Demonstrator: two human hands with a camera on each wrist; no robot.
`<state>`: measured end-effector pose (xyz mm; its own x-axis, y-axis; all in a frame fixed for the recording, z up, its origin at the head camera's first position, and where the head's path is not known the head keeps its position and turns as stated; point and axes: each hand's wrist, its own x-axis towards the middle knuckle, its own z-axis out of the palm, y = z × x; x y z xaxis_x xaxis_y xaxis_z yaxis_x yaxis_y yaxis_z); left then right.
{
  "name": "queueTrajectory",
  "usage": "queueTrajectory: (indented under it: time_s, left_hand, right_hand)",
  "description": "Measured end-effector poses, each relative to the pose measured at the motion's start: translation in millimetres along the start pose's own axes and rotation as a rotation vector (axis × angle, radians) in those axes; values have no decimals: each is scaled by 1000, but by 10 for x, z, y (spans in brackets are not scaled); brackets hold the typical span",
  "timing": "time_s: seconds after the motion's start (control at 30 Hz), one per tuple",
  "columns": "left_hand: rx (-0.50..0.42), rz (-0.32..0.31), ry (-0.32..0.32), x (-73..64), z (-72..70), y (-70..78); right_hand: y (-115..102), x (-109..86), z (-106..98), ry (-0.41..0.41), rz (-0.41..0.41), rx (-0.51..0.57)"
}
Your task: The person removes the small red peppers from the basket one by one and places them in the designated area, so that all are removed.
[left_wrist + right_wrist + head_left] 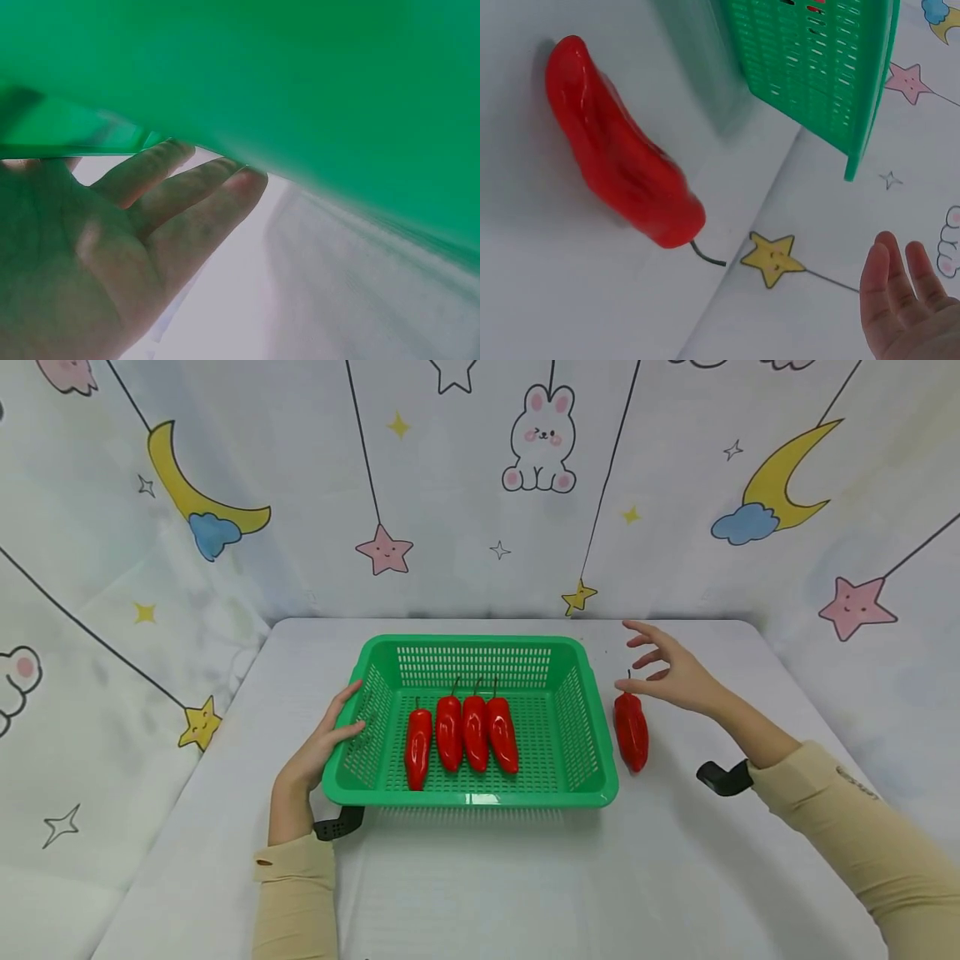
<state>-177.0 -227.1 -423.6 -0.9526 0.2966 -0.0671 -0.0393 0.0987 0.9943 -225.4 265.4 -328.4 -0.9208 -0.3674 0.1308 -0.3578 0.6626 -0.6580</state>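
Observation:
A green plastic basket (480,799) stands on the white table with several red chili peppers (474,735) side by side in it, green stems pointing away. My left hand (318,747) holds the basket's left rim, thumb over the edge; in the left wrist view its fingers (202,210) lie beneath the green rim. One more red chili pepper (632,732) lies on the table right of the basket. Over its stem end hovers my right hand (678,677), thumb and fingers spread with nothing between them. The right wrist view shows this pepper (619,150) apart from the fingers (900,281).
A pale cloth backdrop (465,485) printed with stars, moons and a rabbit rises behind the table (480,893). Each wrist wears a black strap mount, the left one (339,823) close to the basket's front corner and the right one (723,778) above the table.

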Motion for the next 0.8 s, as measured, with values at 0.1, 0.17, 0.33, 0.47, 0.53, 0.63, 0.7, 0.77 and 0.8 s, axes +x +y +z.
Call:
queueTrajectory:
  time_s: [0.1,0.17,0.33,0.47,0.53,0.63,0.7,0.77,0.8]
  left_hand:
    - [-6,-3,0,1,0,-2]
    - [-12,-4,-2,0,3,-1]
    - [-7,0,3,-3,8,3]
    - [2,1,6,1,7,-2]
    - [4,0,5,3,6,-8]
    - [11,0,6,5,6,-10]
    - [14,0,7,2,6,-8]
    - [11,0,6,1,6,-6]
    - [9,-1,6,1,5,-6]
  right_hand:
    - [-51,23,0,3,-12,6]
    - [-90,40,-3,-1,-18,11]
    - [-193,88,-9,-12,-29,14]
    - [-262,115,2,-15,-16,19]
    - [-293,126,17,-21,-17,27]
    - [-325,150,41,-32,-45,44]
    - [-348,172,55,-36,-63,48]
    - [-377,198,63,-41,-84,50]
    - [-398,209,67,-43,-94,51]
